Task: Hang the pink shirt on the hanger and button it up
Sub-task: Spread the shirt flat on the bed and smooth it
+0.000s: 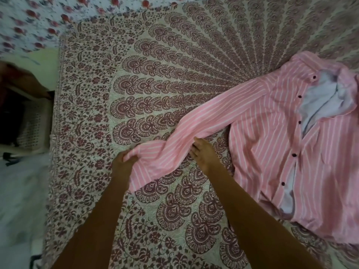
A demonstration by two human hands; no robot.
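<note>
A pink shirt point(272, 136) with thin white stripes and dark buttons lies front up on the right side of the bed, its front open and pale lining showing. One long sleeve point(194, 125) stretches left across the bedspread. My left hand point(124, 162) grips the cuff end of that sleeve. My right hand point(202, 154) touches the sleeve's underside a little farther along, fingers straight and partly tucked under the cloth. No hanger is in view.
The bed is covered by a cream bedspread point(155, 74) with a maroon paisley fan pattern. A floral sheet point(38, 20) lies at the far left top. Off the bed's left edge stand a white perforated basket point(33, 129) and dark objects.
</note>
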